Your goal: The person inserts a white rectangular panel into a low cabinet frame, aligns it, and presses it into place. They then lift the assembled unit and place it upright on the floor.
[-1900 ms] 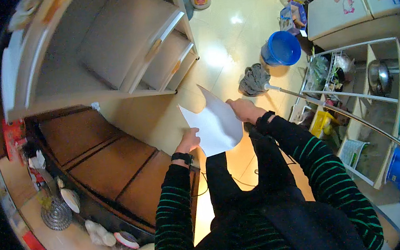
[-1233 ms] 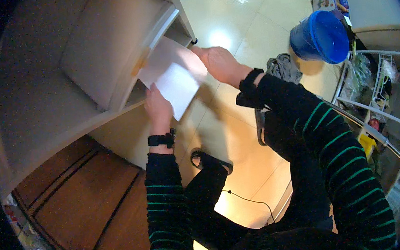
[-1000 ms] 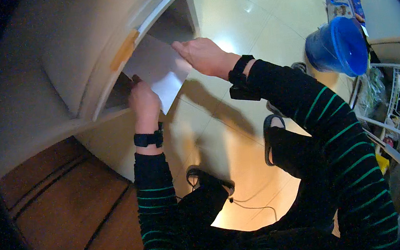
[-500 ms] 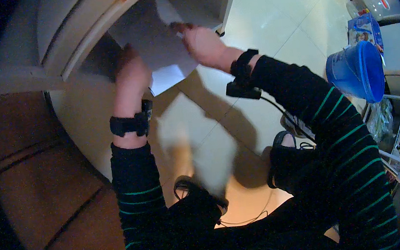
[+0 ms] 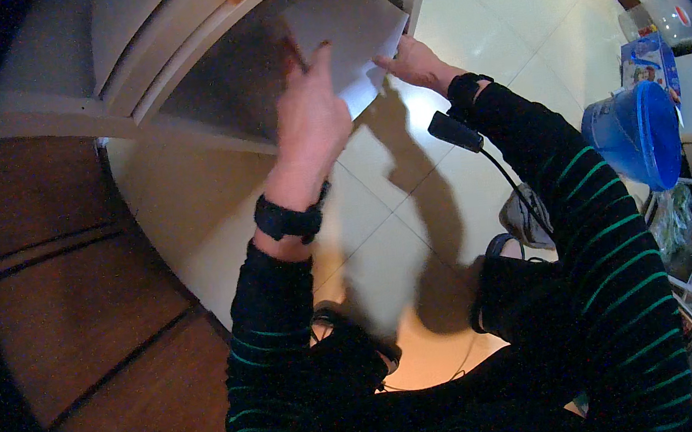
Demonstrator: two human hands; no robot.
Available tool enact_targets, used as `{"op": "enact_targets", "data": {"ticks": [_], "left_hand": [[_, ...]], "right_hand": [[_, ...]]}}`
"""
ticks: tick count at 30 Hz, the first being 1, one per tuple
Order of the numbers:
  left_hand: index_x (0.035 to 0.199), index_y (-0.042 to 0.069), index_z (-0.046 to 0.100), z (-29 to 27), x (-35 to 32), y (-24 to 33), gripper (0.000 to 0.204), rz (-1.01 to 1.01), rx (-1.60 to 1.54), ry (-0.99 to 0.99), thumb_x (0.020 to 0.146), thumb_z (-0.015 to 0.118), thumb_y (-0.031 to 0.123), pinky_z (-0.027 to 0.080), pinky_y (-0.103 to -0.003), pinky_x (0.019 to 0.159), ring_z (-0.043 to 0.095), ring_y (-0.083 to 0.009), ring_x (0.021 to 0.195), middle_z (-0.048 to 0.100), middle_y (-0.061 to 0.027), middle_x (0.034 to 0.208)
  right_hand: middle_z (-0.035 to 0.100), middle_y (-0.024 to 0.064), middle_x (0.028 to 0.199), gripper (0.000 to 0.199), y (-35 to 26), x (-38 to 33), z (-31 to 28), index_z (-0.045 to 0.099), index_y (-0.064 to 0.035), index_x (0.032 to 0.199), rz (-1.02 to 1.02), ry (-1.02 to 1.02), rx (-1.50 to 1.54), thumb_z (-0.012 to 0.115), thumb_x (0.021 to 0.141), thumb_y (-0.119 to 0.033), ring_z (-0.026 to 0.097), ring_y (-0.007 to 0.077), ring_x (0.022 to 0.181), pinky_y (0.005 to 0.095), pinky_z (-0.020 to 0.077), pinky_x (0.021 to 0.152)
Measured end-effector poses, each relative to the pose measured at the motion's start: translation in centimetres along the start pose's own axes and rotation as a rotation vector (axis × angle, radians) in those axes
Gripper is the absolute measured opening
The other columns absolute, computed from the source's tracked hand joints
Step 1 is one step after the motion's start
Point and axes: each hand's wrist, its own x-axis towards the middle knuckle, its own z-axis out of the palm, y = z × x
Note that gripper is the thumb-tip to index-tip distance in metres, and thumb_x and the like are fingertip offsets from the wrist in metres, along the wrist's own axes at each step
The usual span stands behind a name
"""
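- Grip of the right hand: thumb and forefinger at the edge of the white sheet, just outside the opening of the white cabinet; how firmly they close on the sheet cannot be told.
- Grip of the left hand: forefinger extended, other fingers partly bent and blurred, over the cabinet's low opening; whether it holds the sheet cannot be told.
- White sheet: mostly inside the cabinet's low compartment, its near corner brightly lit and projecting past the cabinet's front edge.
- Black wristbands: one on each wrist, both outside the cabinet; a small black box with a cable hangs beside the right one.
- Brown wooden panels: on the person's side of the cabinet, toward the left.
- Tiled floor: pale, extending from the cabinet's front toward the person's feet, with shadows across it.
- Blue bucket: to the right of the cabinet, well apart from it.
- Blue printed box: also right of the cabinet, just beyond the bucket.
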Motion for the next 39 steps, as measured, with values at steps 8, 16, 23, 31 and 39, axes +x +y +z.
{"op": "enact_targets", "data": {"ticks": [8, 16, 23, 31, 39], "left_hand": [[0.146, 0.002, 0.032, 0.4, -0.2, 2.2, 0.067, 0.048, -0.269, 0.203, 0.085, 0.059, 0.000, 0.047, -0.046, 0.098, 0.054, -0.0464, 0.118, 0.034, -0.0276, 0.148], [0.126, -0.003, 0.053, 9.1, -2.1, -11.3, 0.060, -0.573, -0.666, 0.485, 0.101, 0.037, 0.050, 0.046, -0.043, 0.083, 0.055, -0.0275, 0.103, 0.058, -0.0160, 0.123], [0.122, -0.003, 0.056, 17.1, -2.0, -14.5, 0.044, -0.460, -0.355, 0.359, 0.098, 0.045, 0.032, 0.043, -0.046, 0.099, 0.053, -0.0430, 0.117, 0.056, -0.0281, 0.126], [0.138, 0.001, 0.045, 16.0, 0.3, -13.7, 0.052, -0.266, 0.376, -0.051, 0.098, 0.043, 0.035, 0.038, -0.046, 0.108, 0.046, -0.0406, 0.129, 0.044, -0.0248, 0.142], [0.138, 0.002, 0.045, 13.4, 2.6, -15.3, 0.053, -0.253, 0.471, -0.101, 0.098, 0.042, 0.037, 0.037, -0.047, 0.108, 0.045, -0.0407, 0.130, 0.044, -0.0244, 0.143]], "right_hand": [[0.064, 0.0207, 0.121, 0.061, -0.1, 1.7, 0.9, 0.059, -0.0139, 0.131, -0.148, -0.075, 0.037, 0.057, 0.088, -0.058, 0.061, 0.0396, 0.110, 0.0451, 0.0476, 0.096], [0.066, 0.0162, 0.117, 0.067, -0.2, 2.6, 0.6, 0.055, -0.0077, 0.133, 0.155, -0.369, 0.153, 0.057, 0.090, -0.059, 0.064, 0.0279, 0.093, 0.0380, 0.0541, 0.078], [0.058, 0.0153, 0.133, 0.067, 2.3, 2.6, 0.2, 0.050, -0.0072, 0.138, -0.064, -0.235, 0.073, 0.061, 0.090, -0.053, 0.059, 0.0319, 0.112, 0.0383, 0.0485, 0.095], [0.053, 0.0189, 0.138, 0.081, 3.9, 0.9, -2.6, 0.049, -0.0043, 0.138, -0.236, -0.037, 0.062, 0.069, 0.080, -0.058, 0.050, 0.0347, 0.125, 0.0382, 0.0373, 0.109], [0.069, 0.0120, 0.115, 0.075, 1.6, 0.4, -3.0, 0.067, -0.0113, 0.119, -0.092, -0.007, -0.155, 0.066, 0.074, -0.071, 0.064, 0.0338, 0.107, 0.0404, 0.0508, 0.093]]}}
